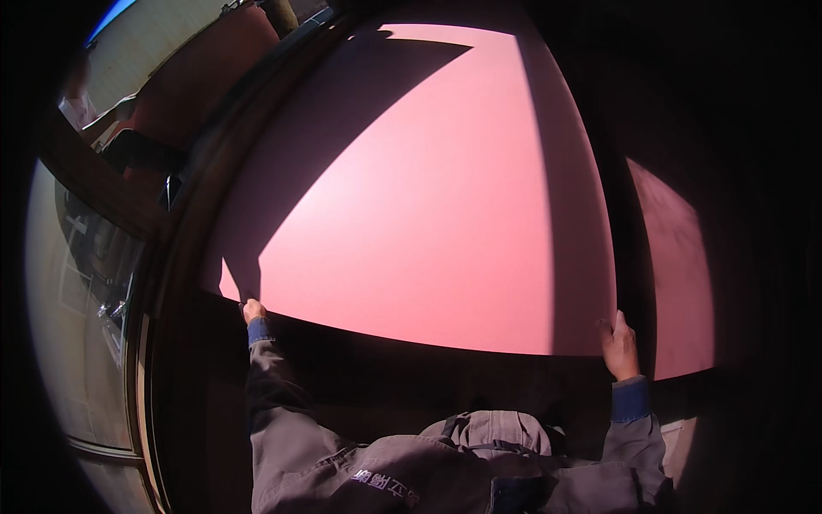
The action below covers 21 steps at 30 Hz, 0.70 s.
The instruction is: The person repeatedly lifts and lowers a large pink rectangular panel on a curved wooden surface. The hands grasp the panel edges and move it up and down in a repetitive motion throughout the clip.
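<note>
A large flat pink sheet (411,197) spreads out in front of me, partly in bright sun and partly in shadow. My left hand (253,310) is closed on its near edge, close to the left corner. At the near right corner my right hand (620,346) grips the same sheet, thumb uppermost. Fingers under the sheet are hidden on both hands. Both my arms reach forward in grey sleeves with blue cuffs. What lies beneath the sheet is too dark to make out.
Another pink surface (681,283) lies to the right, past a dark gap. On the left stands a framed glass pane (90,317). Beyond it, at the far left, are a reddish surface (201,73) and part of another person (79,107). Deep shadow hides much of the surroundings.
</note>
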{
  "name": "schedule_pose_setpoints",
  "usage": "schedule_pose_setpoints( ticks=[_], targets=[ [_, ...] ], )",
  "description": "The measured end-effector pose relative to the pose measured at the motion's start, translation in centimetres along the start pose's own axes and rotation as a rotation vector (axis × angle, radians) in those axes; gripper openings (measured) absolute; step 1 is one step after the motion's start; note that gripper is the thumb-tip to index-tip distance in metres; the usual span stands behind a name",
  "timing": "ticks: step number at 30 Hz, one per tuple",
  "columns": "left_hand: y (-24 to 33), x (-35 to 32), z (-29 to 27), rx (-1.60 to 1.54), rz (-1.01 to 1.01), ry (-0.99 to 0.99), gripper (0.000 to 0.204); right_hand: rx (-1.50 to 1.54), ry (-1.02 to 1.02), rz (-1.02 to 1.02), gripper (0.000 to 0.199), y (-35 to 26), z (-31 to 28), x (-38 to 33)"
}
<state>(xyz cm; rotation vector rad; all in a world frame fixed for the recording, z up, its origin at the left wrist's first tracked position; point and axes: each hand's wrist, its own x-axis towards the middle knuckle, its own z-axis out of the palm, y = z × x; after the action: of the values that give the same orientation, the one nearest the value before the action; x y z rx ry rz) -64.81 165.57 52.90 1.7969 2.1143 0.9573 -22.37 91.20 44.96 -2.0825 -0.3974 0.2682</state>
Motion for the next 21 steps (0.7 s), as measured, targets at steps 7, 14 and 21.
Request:
schedule_pose_setpoints(
  ticks=[7, 14, 21],
  targets=[
    [2.2, -11.7, 2.3, -0.227, 0.108, -0.02, 0.078, 0.021, -0.115, 0.089, 0.041, -4.7, -0.6, 5.8],
    [1.9, -27.8, -3.9, -0.172, 0.19, -0.035, 0.044, 0.121, -0.156, 0.026, 0.04, -4.8, 1.3, 7.2],
    [13.2, -27.7, -12.5, -0.718, 0.033, -0.135, 0.034, 0.136, -0.259, -0.091, 0.046, -6.7, 1.7, 10.6]
  ],
)
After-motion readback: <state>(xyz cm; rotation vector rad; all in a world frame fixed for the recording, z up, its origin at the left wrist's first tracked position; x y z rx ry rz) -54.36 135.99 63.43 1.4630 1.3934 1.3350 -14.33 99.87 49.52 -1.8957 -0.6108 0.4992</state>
